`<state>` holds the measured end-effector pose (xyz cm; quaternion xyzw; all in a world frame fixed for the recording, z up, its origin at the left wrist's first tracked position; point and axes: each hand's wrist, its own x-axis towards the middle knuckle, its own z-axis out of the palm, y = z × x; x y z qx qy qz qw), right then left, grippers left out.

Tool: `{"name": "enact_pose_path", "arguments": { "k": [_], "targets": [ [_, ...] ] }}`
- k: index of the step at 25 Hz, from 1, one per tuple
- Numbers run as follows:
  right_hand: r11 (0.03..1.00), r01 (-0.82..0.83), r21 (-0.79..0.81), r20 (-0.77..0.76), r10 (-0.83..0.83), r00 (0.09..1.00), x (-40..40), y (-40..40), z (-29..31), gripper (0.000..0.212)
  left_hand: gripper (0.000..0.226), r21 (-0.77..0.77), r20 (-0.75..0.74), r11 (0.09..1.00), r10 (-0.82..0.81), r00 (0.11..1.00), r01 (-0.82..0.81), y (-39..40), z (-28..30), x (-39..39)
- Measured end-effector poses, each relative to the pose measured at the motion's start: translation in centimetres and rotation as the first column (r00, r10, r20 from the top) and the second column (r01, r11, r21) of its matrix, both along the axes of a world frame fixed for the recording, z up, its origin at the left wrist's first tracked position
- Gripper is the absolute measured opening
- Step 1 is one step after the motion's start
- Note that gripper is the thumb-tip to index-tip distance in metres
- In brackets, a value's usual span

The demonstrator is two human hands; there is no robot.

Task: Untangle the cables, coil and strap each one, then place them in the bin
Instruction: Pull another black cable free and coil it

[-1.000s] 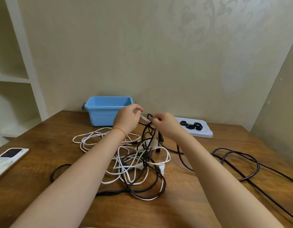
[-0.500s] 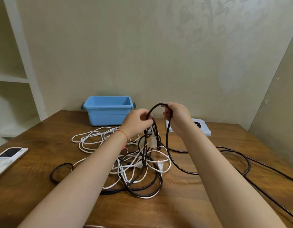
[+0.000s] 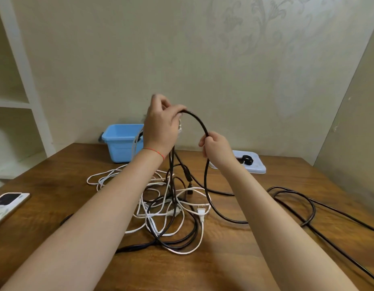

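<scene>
A tangle of black and white cables lies in the middle of the wooden table. My left hand is raised above the pile, gripping a bunch of black and white strands that hang down into it. A thick black cable arches from that hand to my right hand, which pinches it lower and to the right. The cable then drops to the table and runs off right in loops. A blue bin stands at the back, partly behind my left hand.
A pale blue tray with black straps sits at the back right, partly behind my right wrist. A phone on a white object lies at the left edge. White shelves stand to the left; a wall is close on the right.
Both hands have risen from the pile. My left hand lifted a bunch of strands high, and the black cable now arches between my two hands.
</scene>
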<state>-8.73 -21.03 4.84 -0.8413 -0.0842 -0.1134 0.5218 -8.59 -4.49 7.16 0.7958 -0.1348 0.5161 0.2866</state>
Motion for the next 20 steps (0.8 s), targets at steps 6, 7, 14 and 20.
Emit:
{"name": "enact_pose_path", "arguments": {
  "k": [6,7,14,20],
  "targets": [
    [0.915,-0.034,-0.403,0.184,0.118,0.976,-0.4,1.0,-0.9,0.032,0.016,0.28,-0.596,0.949,0.055,0.801,0.143,-0.6,-2.9,0.2],
    [0.887,-0.028,-0.46,0.184,0.126,0.975,-0.4,1.1,-0.9,0.027,0.015,0.19,-0.604,0.967,-0.021,0.797,0.169,-0.5,-3.6,0.1],
    [0.927,0.036,0.374,0.201,-0.119,0.972,-0.6,-1.6,-0.2,0.014,0.07,-0.042,-0.894,0.994,-0.084,0.441,0.105,4.2,-9.0,-0.3],
    [0.982,0.156,-0.106,0.01,-0.156,0.988,2.2,-2.2,-1.9,0.026,0.1,-0.006,-0.931,0.998,-0.026,0.365,0.057,4.7,-7.1,0.3]
  ]
}}
